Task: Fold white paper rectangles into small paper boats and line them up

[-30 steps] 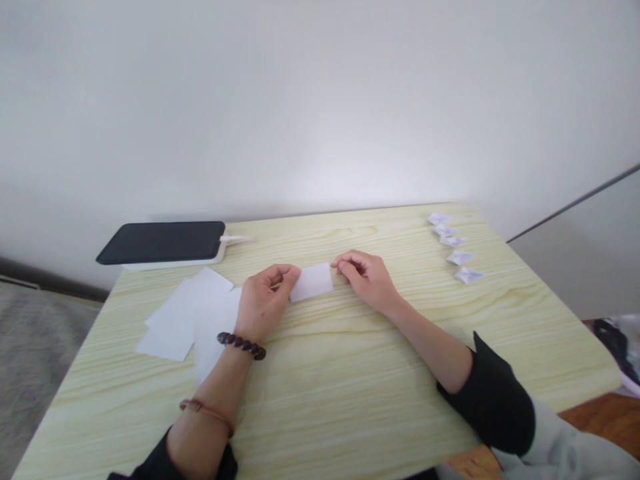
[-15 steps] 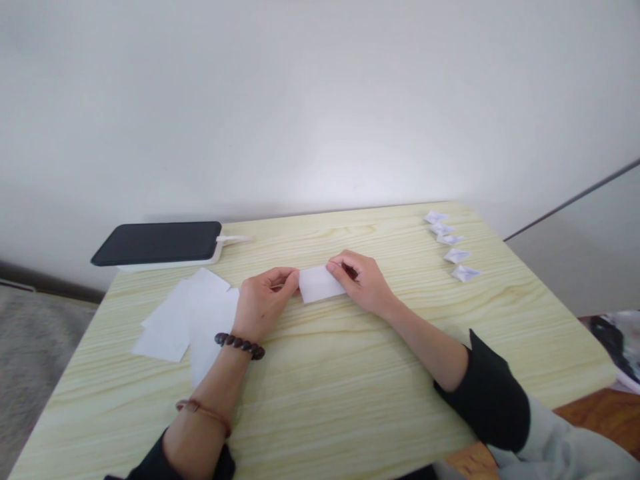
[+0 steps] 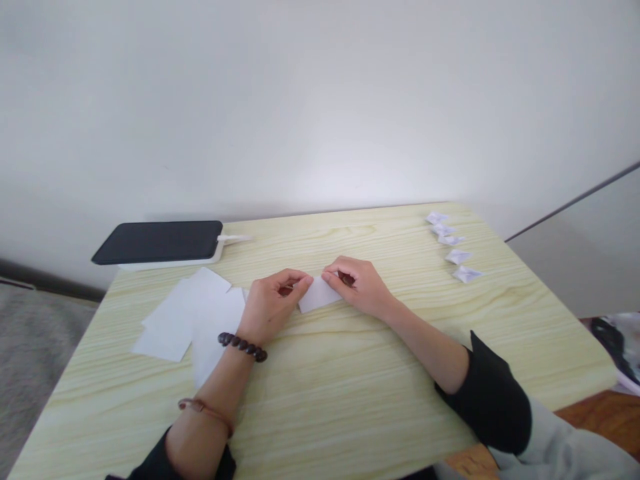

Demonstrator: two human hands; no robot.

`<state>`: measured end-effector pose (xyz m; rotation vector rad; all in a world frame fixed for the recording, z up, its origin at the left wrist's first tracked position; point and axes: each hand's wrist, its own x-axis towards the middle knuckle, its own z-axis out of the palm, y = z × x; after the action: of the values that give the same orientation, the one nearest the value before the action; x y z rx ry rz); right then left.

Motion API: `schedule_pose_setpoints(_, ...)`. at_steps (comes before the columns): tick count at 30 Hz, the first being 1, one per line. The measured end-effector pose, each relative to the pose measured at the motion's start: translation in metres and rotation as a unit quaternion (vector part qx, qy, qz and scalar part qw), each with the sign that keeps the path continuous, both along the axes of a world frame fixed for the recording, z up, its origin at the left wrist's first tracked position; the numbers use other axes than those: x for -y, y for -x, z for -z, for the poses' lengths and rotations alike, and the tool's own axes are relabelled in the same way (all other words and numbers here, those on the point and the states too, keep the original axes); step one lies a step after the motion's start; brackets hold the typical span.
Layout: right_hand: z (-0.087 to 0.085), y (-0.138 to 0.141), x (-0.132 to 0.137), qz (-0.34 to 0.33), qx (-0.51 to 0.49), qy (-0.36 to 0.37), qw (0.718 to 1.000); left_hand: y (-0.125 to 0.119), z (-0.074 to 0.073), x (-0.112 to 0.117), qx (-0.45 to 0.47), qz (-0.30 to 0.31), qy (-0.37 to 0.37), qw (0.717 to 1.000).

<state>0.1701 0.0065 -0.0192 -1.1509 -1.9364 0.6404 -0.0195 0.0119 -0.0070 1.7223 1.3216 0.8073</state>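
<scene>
A slip (image 3: 320,298) pinched from two sides

We face a pale wall (image 3: 320,100), and close up to it stands our table (image 3: 350,393), light and wood-grained. At its far left corner we see a black-topped device (image 3: 160,241) on a white base. Just in front of that lie our loose white sheets (image 3: 167,330), overlapping, one partly hidden by our left arm (image 3: 227,383). Our left hand (image 3: 270,307) is near the middle of the table, its fingers pinching the upper left part of the slip. Our right hand (image 3: 363,288) faces it, fingers likewise pinching the upper right part. The slip lies between the two hands; we cannot tell whether it touches the tabletop. On our left wrist we wear a dark bracelet (image 3: 243,347). Toward the far right corner, well apart from both hands, five small folded papers (image 3: 467,274) form a row.
</scene>
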Motion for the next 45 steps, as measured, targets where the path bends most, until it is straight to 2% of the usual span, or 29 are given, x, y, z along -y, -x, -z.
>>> schedule_pose_setpoints(5, 0.002, 0.000, 0.000, -0.005, 0.010, 0.000, 1.000, 0.001, 0.001, 0.000, -0.030, -0.043, -0.015, 0.998)
schedule_pose_setpoints(10, 0.000, -0.002, -0.001, 0.032, 0.005, 0.016, 0.999, 0.003, 0.002, -0.002, -0.027, -0.068, -0.021, 0.997)
schedule_pose_setpoints(17, 0.003, -0.003, -0.004, 0.065, -0.090, 0.075, 0.991, 0.006, -0.001, -0.005, 0.015, -0.113, 0.013, 0.993)
schedule_pose_setpoints(21, 0.003, 0.000, -0.002, 0.036, -0.042, 0.066, 0.996, 0.004, -0.002, -0.004, 0.037, -0.093, 0.026, 0.995)
schedule_pose_setpoints(28, 0.003, 0.002, -0.001, 0.067, -0.064, 0.037, 0.995, 0.003, 0.000, -0.002, 0.020, -0.028, 0.040, 0.999)
schedule_pose_setpoints(33, 0.001, 0.002, 0.000, 0.079, -0.056, -0.041, 0.994, 0.002, 0.002, -0.001, -0.019, -0.016, 0.006, 1.000)
schedule_pose_setpoints(37, 0.004, 0.000, -0.003, 0.112, -0.028, -0.030, 0.993, 0.002, 0.007, -0.002, -0.063, -0.034, -0.074, 0.995)
schedule_pose_setpoints(41, 0.008, -0.001, -0.006, 0.135, 0.010, -0.011, 0.991, 0.005, 0.012, -0.005, -0.145, 0.014, -0.211, 0.967)
schedule_pose_setpoints(45, 0.011, -0.002, -0.006, 0.125, 0.045, -0.025, 0.991, 0.007, 0.014, -0.005, -0.229, 0.038, -0.240, 0.943)
